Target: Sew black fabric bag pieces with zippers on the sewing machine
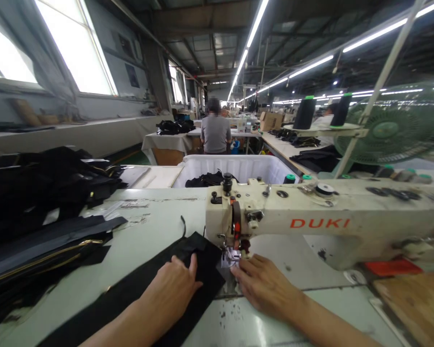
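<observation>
My left hand (pixel 177 286) lies on a long black fabric piece (pixel 130 289), its index finger stretched forward and thumb apart. The fabric's far end reaches the presser foot (pixel 233 255) of a white sewing machine (pixel 275 217) marked DUKI. Just right of the foot, my right hand (pixel 265 284) has its fingers bent and pressed together. What lies between those fingertips, if anything, is hidden. A thin black strip (pixel 183 225) sticks up behind the fabric.
Black fabric pieces with gold zippers (pixel 58 255) are piled on the left. Behind the machine stands a white bin (pixel 238 164) with black material inside. A green fan (pixel 386 126) and thread cones (pixel 304 113) are at right. A person (pixel 216 130) sits further off, facing away.
</observation>
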A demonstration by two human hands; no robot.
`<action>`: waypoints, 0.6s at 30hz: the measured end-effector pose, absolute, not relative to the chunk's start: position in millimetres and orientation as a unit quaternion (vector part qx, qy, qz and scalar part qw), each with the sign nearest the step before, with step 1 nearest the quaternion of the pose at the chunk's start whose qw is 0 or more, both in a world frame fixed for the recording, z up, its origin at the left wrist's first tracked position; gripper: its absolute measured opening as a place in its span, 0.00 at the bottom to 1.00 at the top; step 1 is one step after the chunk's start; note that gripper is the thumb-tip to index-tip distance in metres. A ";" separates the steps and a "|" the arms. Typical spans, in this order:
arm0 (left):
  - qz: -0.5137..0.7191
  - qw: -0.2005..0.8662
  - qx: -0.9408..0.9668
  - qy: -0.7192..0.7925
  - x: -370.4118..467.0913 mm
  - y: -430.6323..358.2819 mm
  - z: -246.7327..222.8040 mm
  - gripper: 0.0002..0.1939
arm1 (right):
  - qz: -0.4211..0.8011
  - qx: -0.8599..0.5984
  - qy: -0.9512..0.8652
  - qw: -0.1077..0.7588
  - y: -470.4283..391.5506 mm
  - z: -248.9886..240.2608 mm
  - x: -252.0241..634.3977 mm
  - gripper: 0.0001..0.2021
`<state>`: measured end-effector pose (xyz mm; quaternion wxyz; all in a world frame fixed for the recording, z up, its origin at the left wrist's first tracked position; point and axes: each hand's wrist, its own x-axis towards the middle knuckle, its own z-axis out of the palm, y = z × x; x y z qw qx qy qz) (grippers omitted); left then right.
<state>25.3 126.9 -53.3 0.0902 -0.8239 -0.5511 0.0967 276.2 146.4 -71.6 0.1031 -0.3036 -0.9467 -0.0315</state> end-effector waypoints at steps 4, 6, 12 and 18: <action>0.076 0.065 -0.865 -0.493 31.2 115.0 -47.3 0.09 | -0.038 -0.311 -0.942 0.119 118.2 -71.0 276.8 0.08; 0.000 0.042 -0.898 -0.438 34.2 116.6 -50.1 0.09 | -0.044 -0.315 -0.937 0.146 106.9 -81.5 273.8 0.12; -0.142 -0.056 -0.919 -0.363 37.0 121.8 -67.1 0.14 | -0.041 -0.345 -0.905 0.246 100.0 -109.5 259.1 0.16; -0.150 -0.064 -0.922 -0.351 34.0 118.5 -70.1 0.23 | -0.027 -0.370 -0.893 0.255 99.6 -110.3 253.7 0.14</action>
